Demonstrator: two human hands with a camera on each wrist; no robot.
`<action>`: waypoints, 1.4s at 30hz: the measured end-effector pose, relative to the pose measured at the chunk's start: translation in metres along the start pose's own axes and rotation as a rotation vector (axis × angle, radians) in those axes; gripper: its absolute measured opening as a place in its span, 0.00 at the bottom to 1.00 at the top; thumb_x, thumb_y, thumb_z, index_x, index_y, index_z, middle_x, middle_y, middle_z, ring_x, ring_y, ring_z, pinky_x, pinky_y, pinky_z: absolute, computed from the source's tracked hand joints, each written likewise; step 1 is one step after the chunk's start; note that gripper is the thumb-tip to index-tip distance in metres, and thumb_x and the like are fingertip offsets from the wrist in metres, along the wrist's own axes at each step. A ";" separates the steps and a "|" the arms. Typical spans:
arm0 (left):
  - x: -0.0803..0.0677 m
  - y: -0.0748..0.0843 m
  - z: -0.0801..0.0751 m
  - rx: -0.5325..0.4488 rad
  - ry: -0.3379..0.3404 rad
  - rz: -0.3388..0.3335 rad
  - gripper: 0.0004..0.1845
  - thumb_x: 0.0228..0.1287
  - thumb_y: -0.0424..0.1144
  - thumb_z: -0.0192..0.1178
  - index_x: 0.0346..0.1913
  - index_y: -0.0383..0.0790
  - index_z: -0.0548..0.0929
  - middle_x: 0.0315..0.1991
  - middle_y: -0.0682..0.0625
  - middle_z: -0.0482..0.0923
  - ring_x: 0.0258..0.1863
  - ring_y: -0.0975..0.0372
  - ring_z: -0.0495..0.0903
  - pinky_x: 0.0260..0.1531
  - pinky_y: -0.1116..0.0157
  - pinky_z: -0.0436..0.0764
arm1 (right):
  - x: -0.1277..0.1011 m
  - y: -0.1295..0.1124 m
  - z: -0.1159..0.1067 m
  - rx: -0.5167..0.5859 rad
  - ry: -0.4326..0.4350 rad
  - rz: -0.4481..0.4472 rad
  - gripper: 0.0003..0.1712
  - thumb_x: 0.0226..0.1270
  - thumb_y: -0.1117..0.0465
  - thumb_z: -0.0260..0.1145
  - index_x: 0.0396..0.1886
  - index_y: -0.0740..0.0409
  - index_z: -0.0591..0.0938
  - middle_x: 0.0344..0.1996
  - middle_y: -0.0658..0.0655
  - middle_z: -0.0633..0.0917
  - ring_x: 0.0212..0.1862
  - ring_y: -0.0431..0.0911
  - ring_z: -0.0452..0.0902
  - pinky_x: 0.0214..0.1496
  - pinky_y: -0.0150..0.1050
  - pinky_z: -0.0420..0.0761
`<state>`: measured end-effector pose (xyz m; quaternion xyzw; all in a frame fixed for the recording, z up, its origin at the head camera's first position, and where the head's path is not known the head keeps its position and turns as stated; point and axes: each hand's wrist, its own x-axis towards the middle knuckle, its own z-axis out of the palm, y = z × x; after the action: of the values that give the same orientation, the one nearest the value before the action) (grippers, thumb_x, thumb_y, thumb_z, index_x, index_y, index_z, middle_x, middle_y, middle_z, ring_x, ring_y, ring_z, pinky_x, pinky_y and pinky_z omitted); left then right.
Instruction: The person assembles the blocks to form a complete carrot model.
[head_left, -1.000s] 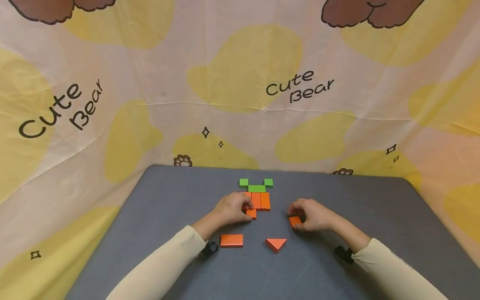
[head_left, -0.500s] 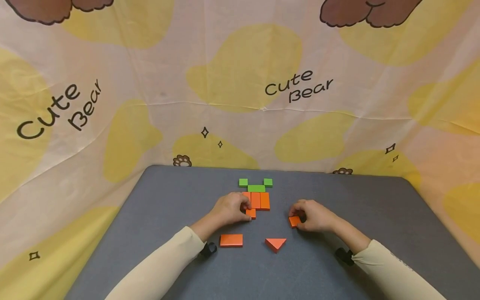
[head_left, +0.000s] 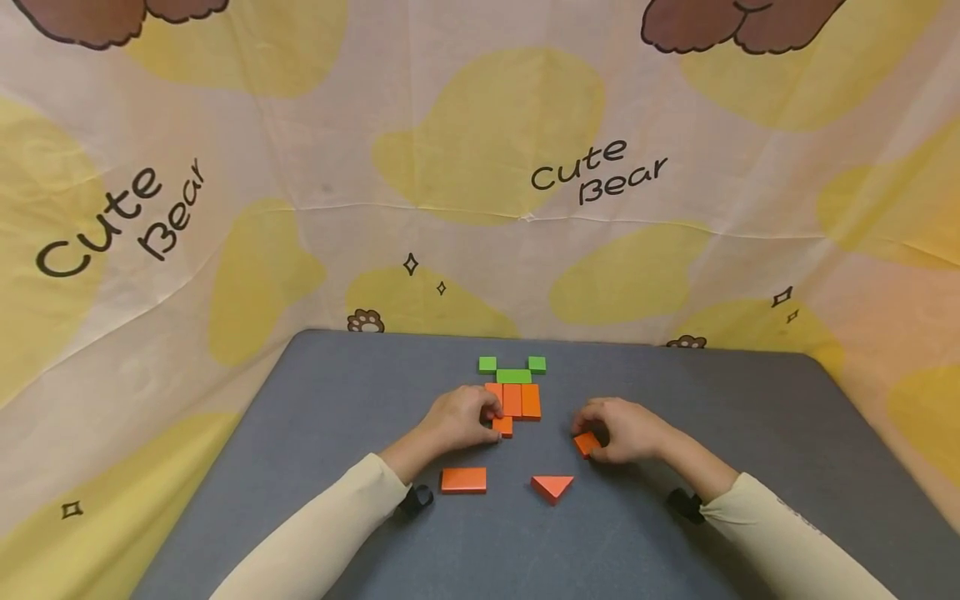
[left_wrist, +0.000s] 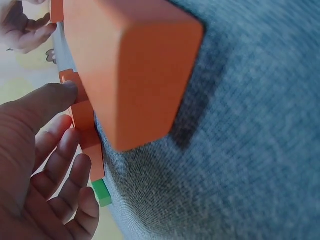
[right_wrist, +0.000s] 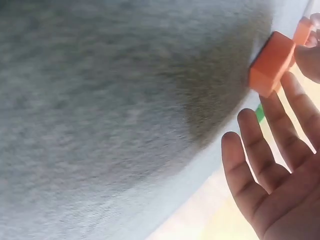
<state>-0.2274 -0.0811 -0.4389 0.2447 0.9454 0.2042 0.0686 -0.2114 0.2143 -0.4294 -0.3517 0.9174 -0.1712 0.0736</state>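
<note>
On the grey table [head_left: 315,433] lies a flat figure: three green blocks [head_left: 513,376] above three upright orange bars [head_left: 521,401]. My left hand [head_left: 489,420] rests at the figure's left edge, fingers loosely bent, its thumb [left_wrist: 47,100] touching a small orange square [head_left: 503,427] under the bars. My right hand [head_left: 590,433] is to the right and pinches a small orange block [head_left: 587,443], which is tilted; the right wrist view shows the orange block [right_wrist: 271,63] at my fingertips [right_wrist: 247,117]. An orange rectangle [head_left: 462,479] and an orange triangle [head_left: 552,487] lie nearer me.
A cloth backdrop printed "Cute Bear" [head_left: 598,173] stands behind and beside the table. In the left wrist view the orange rectangle [left_wrist: 130,70] fills the foreground, with a green block [left_wrist: 102,193] beyond.
My right hand has shifted the small orange block slightly left and turned it to an angle. The left hand and the figure have stayed put.
</note>
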 end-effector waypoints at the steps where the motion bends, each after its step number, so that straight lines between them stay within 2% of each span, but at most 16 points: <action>1: 0.000 0.000 0.000 -0.001 0.000 0.001 0.12 0.50 0.47 0.73 0.38 0.53 0.85 0.31 0.61 0.79 0.31 0.69 0.74 0.35 0.68 0.76 | -0.001 0.001 0.000 0.001 -0.003 0.003 0.15 0.50 0.62 0.71 0.40 0.48 0.83 0.38 0.44 0.81 0.39 0.39 0.75 0.44 0.40 0.79; 12: -0.002 0.000 -0.001 -0.008 -0.004 -0.006 0.10 0.52 0.44 0.71 0.38 0.52 0.85 0.31 0.61 0.79 0.31 0.69 0.75 0.36 0.68 0.76 | 0.001 0.004 0.004 0.054 0.015 -0.012 0.13 0.53 0.62 0.71 0.40 0.49 0.84 0.37 0.44 0.81 0.39 0.40 0.76 0.45 0.38 0.80; 19: -0.003 0.000 0.000 -0.020 0.007 -0.017 0.09 0.53 0.43 0.71 0.38 0.51 0.85 0.30 0.61 0.78 0.31 0.69 0.74 0.35 0.69 0.76 | 0.027 -0.015 0.005 0.017 0.080 -0.040 0.14 0.53 0.60 0.72 0.42 0.49 0.85 0.37 0.43 0.81 0.40 0.39 0.76 0.46 0.38 0.80; 23: -0.003 0.000 0.001 -0.016 0.010 -0.020 0.09 0.53 0.43 0.71 0.38 0.52 0.85 0.30 0.61 0.78 0.30 0.69 0.74 0.34 0.69 0.76 | 0.044 -0.028 0.007 -0.004 0.104 -0.048 0.11 0.52 0.61 0.72 0.38 0.50 0.85 0.34 0.44 0.81 0.37 0.39 0.74 0.41 0.36 0.78; 30: -0.002 0.001 0.002 -0.026 0.010 -0.026 0.09 0.52 0.43 0.71 0.38 0.52 0.85 0.30 0.62 0.79 0.30 0.70 0.75 0.34 0.69 0.76 | 0.056 -0.033 0.012 0.000 0.063 -0.110 0.12 0.53 0.64 0.70 0.40 0.56 0.84 0.34 0.48 0.83 0.35 0.40 0.73 0.40 0.35 0.78; 35: -0.002 0.002 0.002 -0.031 0.013 -0.024 0.10 0.53 0.43 0.71 0.39 0.52 0.85 0.32 0.61 0.80 0.31 0.69 0.75 0.35 0.68 0.77 | 0.051 -0.028 0.009 -0.001 0.024 -0.088 0.14 0.52 0.62 0.71 0.41 0.53 0.84 0.36 0.48 0.82 0.37 0.41 0.74 0.42 0.37 0.79; 42: -0.005 0.000 0.002 -0.023 0.016 -0.032 0.10 0.53 0.44 0.71 0.39 0.53 0.85 0.31 0.62 0.79 0.31 0.70 0.75 0.35 0.68 0.77 | 0.045 -0.025 0.013 -0.063 0.002 -0.057 0.18 0.53 0.64 0.70 0.45 0.51 0.84 0.38 0.47 0.81 0.40 0.41 0.75 0.45 0.41 0.80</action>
<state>-0.2227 -0.0833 -0.4405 0.2269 0.9474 0.2156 0.0669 -0.2256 0.1636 -0.4330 -0.3798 0.9120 -0.1444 0.0565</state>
